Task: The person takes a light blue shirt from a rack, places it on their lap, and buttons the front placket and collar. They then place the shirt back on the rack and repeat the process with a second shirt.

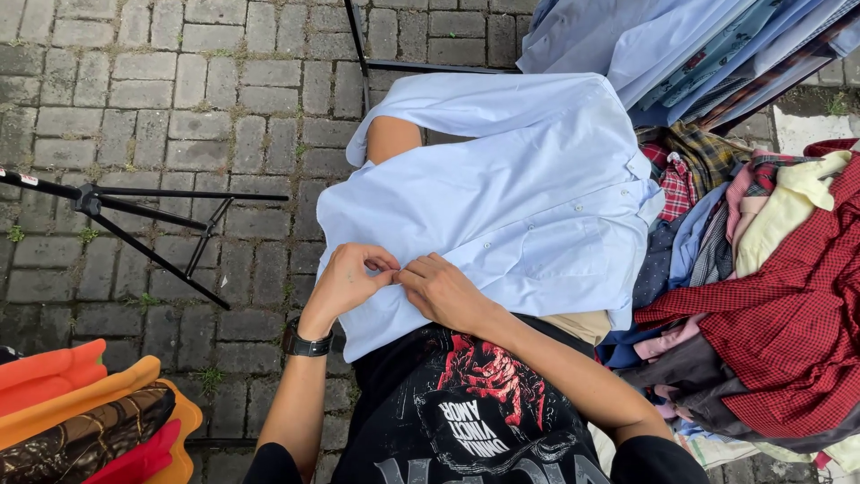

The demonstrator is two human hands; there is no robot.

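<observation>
Both the left hand [345, 278] and right hand [443, 291] pinched the pale blue shirt [528, 206] (mid-buttoning, apparently); the next buttonhole needed aligning.

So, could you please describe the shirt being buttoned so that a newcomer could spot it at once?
Left of the heap of checked clothes, over the brick paving, lies a pale blue shirt. The left hand and right hand pinch its lower edge. It alone is plain and spread out.
</observation>
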